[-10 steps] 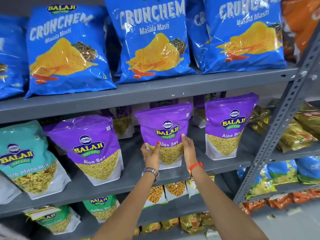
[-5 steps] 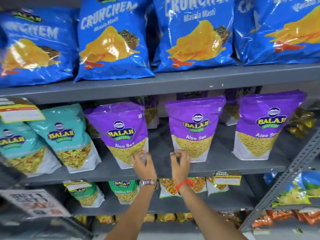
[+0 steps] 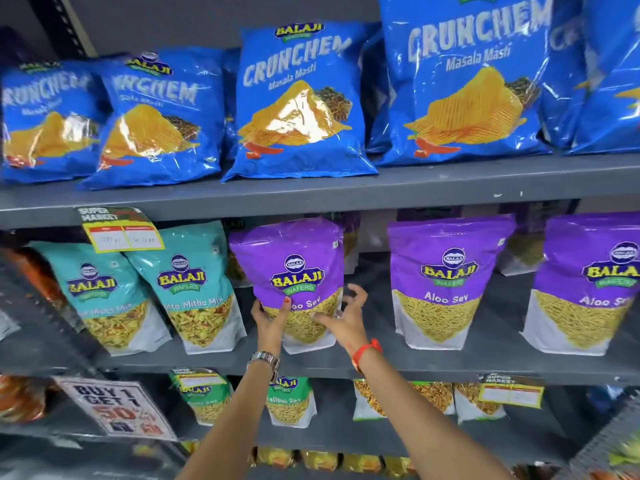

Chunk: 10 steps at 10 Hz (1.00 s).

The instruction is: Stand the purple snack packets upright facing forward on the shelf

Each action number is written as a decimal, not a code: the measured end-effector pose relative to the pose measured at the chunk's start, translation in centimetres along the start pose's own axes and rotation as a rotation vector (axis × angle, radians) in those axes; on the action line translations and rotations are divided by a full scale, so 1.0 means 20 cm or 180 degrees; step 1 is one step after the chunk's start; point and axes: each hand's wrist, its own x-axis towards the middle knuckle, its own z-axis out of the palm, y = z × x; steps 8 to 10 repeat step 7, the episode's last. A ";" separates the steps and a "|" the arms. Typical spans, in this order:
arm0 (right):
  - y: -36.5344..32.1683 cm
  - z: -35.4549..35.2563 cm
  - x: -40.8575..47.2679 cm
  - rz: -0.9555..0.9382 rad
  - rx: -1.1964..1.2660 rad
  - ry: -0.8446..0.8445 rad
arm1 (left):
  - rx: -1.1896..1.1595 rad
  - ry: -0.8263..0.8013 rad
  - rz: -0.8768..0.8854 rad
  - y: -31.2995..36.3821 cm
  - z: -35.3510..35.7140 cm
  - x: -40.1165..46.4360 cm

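Gripping the leftmost purple packet [image 3: 294,271] low on both sides, the left hand [image 3: 268,315] has its thumb on the front and the right hand [image 3: 341,318] cups the other edge, its upper fingers spread loose. This packet stands on the grey middle shelf [image 3: 381,367], tilted slightly. Just left of it a teal packet [image 3: 190,282] crowds close; a sideways nudge could topple that. Right of it, two more purple packets [image 3: 446,282] stand apart, facing forward. Above it, blue crisp bags [image 3: 301,98] fill the upper shelf.
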 end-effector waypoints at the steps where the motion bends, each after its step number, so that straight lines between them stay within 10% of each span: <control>1: 0.00 0.01 0.00 0.0014 -0.0196 -0.0064 | -0.0080 -0.0129 -0.0075 -0.04 -0.01 0.04; 10: -0.05 0.01 -0.11 -0.0097 -0.0369 -0.0050 | 0.0544 -0.0227 0.0111 0.08 -0.07 -0.04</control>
